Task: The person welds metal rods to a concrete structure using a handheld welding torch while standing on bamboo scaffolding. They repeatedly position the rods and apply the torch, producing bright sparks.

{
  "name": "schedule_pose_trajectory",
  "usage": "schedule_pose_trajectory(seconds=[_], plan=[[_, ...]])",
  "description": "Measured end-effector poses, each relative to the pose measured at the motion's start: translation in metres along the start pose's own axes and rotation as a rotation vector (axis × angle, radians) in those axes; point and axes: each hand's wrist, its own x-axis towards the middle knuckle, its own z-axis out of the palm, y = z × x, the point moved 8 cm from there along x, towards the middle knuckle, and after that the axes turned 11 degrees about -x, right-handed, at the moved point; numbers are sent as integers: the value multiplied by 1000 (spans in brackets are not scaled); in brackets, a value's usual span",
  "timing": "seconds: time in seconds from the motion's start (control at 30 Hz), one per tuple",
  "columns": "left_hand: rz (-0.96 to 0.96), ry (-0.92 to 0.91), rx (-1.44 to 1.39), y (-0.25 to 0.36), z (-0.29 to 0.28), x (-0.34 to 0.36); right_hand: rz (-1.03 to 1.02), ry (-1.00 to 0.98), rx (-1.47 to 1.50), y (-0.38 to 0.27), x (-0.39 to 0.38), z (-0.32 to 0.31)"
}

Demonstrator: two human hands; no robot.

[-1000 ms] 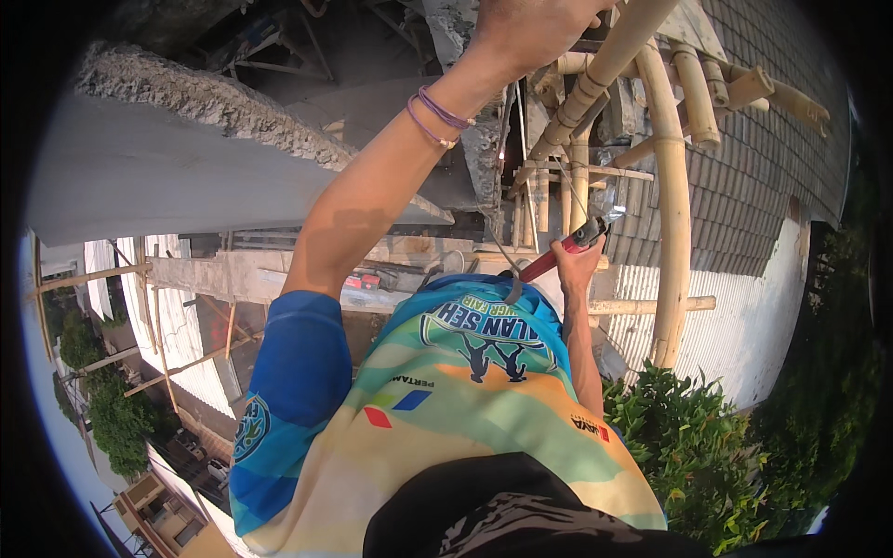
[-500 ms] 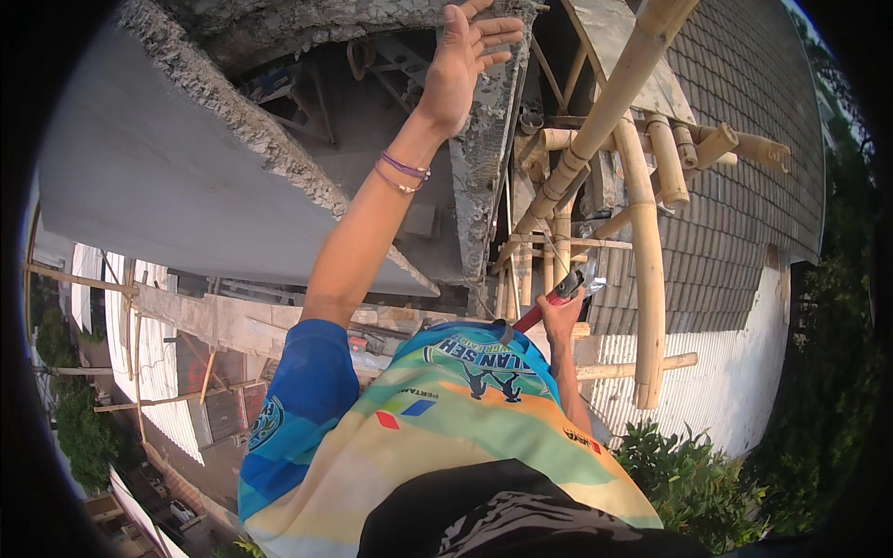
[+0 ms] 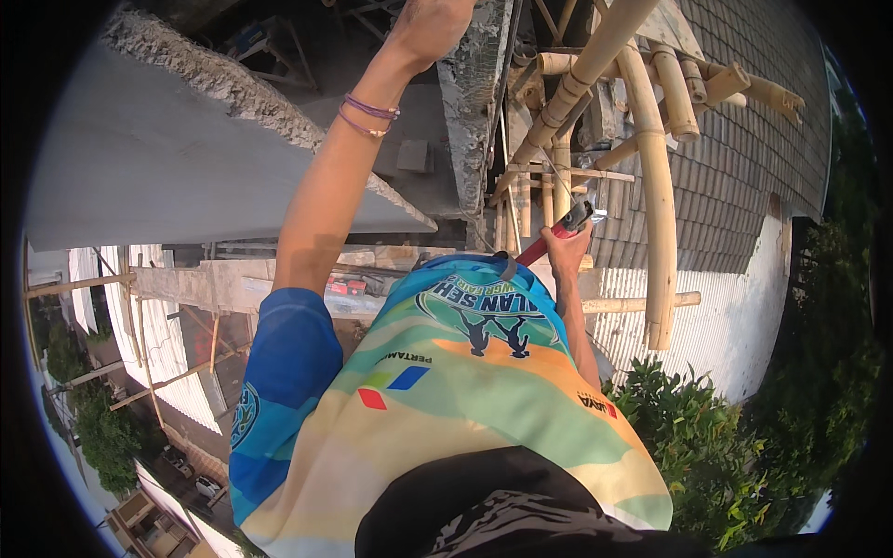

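My left arm stretches up and away, bands on its wrist. My left hand (image 3: 435,26) is cut by the upper picture edge beside a rough concrete edge (image 3: 468,102); its fingers are out of sight, and whether they touch the concrete I cannot tell. At my right side, near the front of my shirt, my right hand (image 3: 566,249) is closed around a red-handled tool (image 3: 537,249) with a dark grey head. The tool's exact kind is not clear. Just beyond that hand stand upright bamboo poles (image 3: 562,177).
A grey wall slab (image 3: 186,167) with a broken top edge spans the left. Thick bamboo poles (image 3: 657,214) cross at the right before a tiled roof (image 3: 716,149). Below it are corrugated sheeting (image 3: 726,307) and leafy branches (image 3: 688,437). A ledge (image 3: 209,284) runs behind my left arm.
My left hand has gone up toward the picture's upper edge; its spread fingers no longer show. The scene has shifted upward in view. My right hand keeps hold of the red-handled tool.
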Motion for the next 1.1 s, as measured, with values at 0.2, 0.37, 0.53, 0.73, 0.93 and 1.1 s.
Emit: schedule_pose_trajectory(seconds=[0.2,0.37,0.53,0.73,0.93,1.1], plan=[[-1,23,21,3,1,-3,64,-30,19,6,-6,2],[13,74,201,10,-5,-7,11,-18,-31,6,0,5],[-57,109,203,6,-5,-13,54,-43,0,12,-3,6],[-117,102,203,-2,0,-17,67,-47,0,4,-7,4],[-26,60,212,1,-1,-15,115,-51,-52,8,-7,3],[-90,105,168,-5,-11,-13,99,-31,-57,9,-5,1]])
